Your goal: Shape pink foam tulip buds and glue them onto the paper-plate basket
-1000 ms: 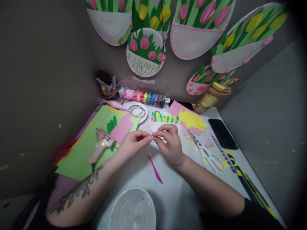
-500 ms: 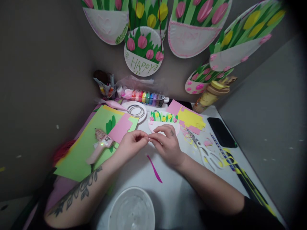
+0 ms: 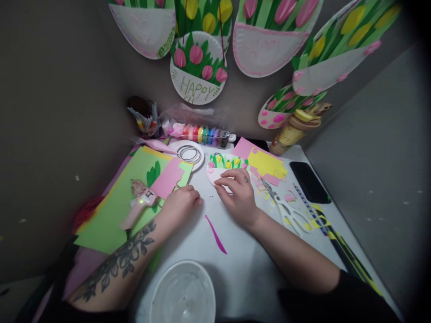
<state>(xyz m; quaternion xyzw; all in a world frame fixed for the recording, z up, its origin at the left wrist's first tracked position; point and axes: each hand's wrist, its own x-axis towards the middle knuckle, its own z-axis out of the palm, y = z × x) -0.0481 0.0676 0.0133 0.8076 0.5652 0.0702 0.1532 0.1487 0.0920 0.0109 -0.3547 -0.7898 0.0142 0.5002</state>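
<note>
My right hand [image 3: 237, 196] is in front of the small paper plate with yellow and pink tulips [image 3: 218, 174], covering part of it. Its thumb and index tips come together; anything between them is too small to make out. My left hand [image 3: 183, 202] is lower and to the left, back up, with its fingers curled in so that the palm is hidden. On the white table [image 3: 247, 264], a tiny pinkish bit [image 3: 211, 195] lies between the hands. A magenta modelling knife [image 3: 216, 234] rests just below them.
A pink glue gun [image 3: 141, 204] with its light on lies on green paper [image 3: 101, 224] at left. White-handled scissors [image 3: 286, 208], paper scraps and a phone [image 3: 310, 182] are at right. A white tub [image 3: 212, 291] stands in front; coloured clay [image 3: 204, 134] is behind.
My hands, which met at the fingertips over a small pink piece, have come apart. The left has dropped back left and curled; the right stays near the small plate. The view has shifted slightly.
</note>
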